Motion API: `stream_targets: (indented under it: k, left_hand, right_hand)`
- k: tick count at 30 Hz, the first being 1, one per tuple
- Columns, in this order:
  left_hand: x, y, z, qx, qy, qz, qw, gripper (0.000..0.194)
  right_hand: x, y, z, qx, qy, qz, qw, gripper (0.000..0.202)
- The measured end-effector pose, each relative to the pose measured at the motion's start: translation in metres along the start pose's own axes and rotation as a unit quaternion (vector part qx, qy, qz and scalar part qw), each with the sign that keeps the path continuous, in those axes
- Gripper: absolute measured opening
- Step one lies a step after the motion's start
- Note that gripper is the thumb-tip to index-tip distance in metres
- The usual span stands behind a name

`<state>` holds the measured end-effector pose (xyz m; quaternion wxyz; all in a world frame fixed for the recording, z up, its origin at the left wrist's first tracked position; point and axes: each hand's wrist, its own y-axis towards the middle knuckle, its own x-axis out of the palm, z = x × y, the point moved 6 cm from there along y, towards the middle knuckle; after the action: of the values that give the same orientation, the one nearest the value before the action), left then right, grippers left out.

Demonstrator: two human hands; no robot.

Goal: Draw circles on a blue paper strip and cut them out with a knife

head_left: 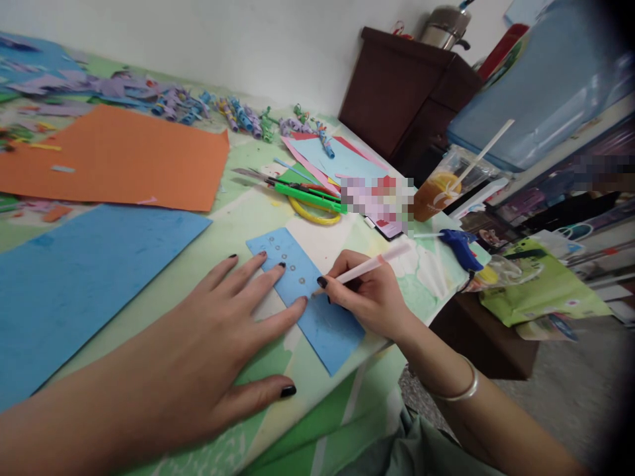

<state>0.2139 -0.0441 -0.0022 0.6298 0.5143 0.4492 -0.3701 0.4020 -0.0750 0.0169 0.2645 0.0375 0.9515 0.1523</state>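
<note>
A small strip of blue paper (342,330) lies slantwise near the table's front edge. Several little circles drawn in dark ink run in a row along it. My left hand (223,317) is spread flat, its fingertips resting on the strip's left edge and its thumb on the tablecloth. Between the fingers and thumb of my right hand (370,291) is a pale pink pen (370,266), its tip down at the blue paper just past the last visible circle. A silvery bracelet circles my right wrist.
Orange paper (133,158) and a larger blue sheet (99,277) lie left. Behind the strip are a green cutter (302,193) and yellow-handled scissors (315,213). Curled paper pieces (243,116) line the wall. A drink cup (441,188) and blue glue gun (461,248) stand right.
</note>
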Motion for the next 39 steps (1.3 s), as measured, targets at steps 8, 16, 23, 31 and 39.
stream_targets:
  k: [8,16,23,31,39]
  left_hand:
    - [0.0012,-0.0018,-0.0029,0.002,-0.005,-0.022,1.000,0.069]
    - [-0.0002,-0.0005,0.0006,-0.020,-0.022,-0.011,1.000,0.065]
    - [-0.0010,-0.0003,0.0015,-0.032,-0.025,-0.002,0.999,0.063]
    - [-0.0019,-0.0004,-0.0009,-0.046,-0.035,0.000,0.998,0.060]
    - [-0.0017,-0.0006,-0.0021,-0.026,-0.029,0.004,0.999,0.064]
  right_hand:
    - [-0.0008,0.0010,-0.0018,0.008,0.001,0.002,1.000,0.021]
    - [0.0011,0.0014,-0.0025,0.014,0.022,-0.009,1.000,0.019]
    - [0.0003,0.0009,0.0026,0.037,0.018,-0.002,0.999,0.022]
    - [-0.0020,0.0009,0.0047,0.044,0.013,0.010,0.999,0.024]
    - [-0.0008,0.0006,0.0036,0.029,-0.010,0.005,1.000,0.025]
